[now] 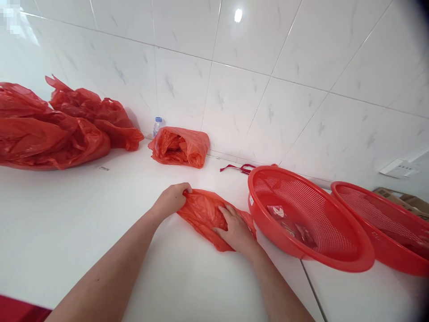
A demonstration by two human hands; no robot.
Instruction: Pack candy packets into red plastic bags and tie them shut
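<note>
A red plastic bag (204,210) lies flattened on the white table in front of me. My left hand (174,197) pinches its left end, fingers curled over the edge. Resting on the right part of the bag is my right hand (236,229), its fingers spread and pressed lightly on the plastic. The bag's right end reaches the side of a red perforated basket (311,259). Inside that basket are several small red packets (300,232).
Behind the bag sits a folded bundle of red bags (196,143), with a blue-capped bottle (157,125) beside it. A heap of red plastic bags (60,129) is at left. A red strap (246,168) lies by the wall. Another red basket (385,223) and cardboard (405,200) stand right.
</note>
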